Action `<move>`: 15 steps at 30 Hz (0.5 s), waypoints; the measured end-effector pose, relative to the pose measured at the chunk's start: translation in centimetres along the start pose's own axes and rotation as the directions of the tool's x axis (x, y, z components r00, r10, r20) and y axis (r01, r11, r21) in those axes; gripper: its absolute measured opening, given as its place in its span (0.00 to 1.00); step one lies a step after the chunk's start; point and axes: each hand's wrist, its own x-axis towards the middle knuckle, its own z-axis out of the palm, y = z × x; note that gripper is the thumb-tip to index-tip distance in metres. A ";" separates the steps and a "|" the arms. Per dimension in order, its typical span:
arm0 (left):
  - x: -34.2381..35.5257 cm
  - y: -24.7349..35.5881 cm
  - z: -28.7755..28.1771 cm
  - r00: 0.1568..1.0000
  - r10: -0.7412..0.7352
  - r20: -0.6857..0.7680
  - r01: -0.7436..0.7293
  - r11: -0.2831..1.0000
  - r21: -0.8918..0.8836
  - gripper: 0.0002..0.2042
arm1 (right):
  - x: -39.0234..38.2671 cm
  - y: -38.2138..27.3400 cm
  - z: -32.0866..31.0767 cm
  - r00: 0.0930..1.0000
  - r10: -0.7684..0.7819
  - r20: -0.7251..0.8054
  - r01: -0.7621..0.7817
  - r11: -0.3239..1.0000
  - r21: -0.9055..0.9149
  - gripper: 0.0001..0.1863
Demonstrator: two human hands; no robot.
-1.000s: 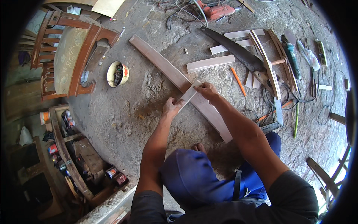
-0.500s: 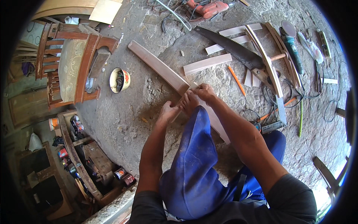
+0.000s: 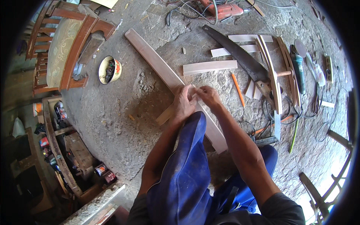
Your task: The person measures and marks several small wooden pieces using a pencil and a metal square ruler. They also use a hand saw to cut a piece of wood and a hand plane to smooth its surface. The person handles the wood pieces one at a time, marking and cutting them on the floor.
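Observation:
A long pale wooden plank (image 3: 150,56) lies slantwise on the rough floor and passes beneath both hands. A shorter wooden piece (image 3: 165,114) crosses it, its near-left end sticking out past my left wrist. My left hand (image 3: 184,102) is closed over this crossing, fingers curled round the short piece's far end. From the right, my right hand (image 3: 208,96) meets it, fingertips pinched at the same end. Exactly what the right fingertips grip is hidden. My raised leg in blue trousers (image 3: 187,161) comes right up to the hands.
Right of the hands lie a curved wood strip (image 3: 210,67), an orange pencil (image 3: 238,90), a handsaw (image 3: 236,50) and a green angle grinder (image 3: 297,71). A red power drill (image 3: 225,10) is at the far side. An enamel bowl (image 3: 110,70) and carved wooden furniture (image 3: 67,52) stand left.
My left hand has moved up and right onto the crossing, uncovering the short piece's near-left end. My right hand stays by the far end. The whole view has shifted slightly.

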 end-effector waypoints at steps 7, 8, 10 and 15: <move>0.5 0.2 1.5 0.997 0.018 -0.076 0.001 0.970 0.243 0.23 | 1.6 -3.3 -5.3 0.653 -0.753 0.073 0.427 0.287 -0.858 0.17; 0.7 0.4 1.5 0.998 0.006 -0.066 0.012 0.960 0.280 0.21 | 3.0 -4.1 -5.6 0.662 -0.736 0.143 0.443 0.230 -0.866 0.18; 0.9 0.8 1.3 0.998 -0.001 -0.058 0.018 0.953 0.304 0.20 | 5.3 -5.1 -6.1 0.626 -0.754 0.199 0.400 0.091 -0.912 0.22; 0.7 1.4 1.3 0.998 -0.036 -0.047 0.048 0.956 0.290 0.19 | 8.5 -5.9 -7.8 0.765 -0.534 0.359 0.436 0.019 -0.900 0.19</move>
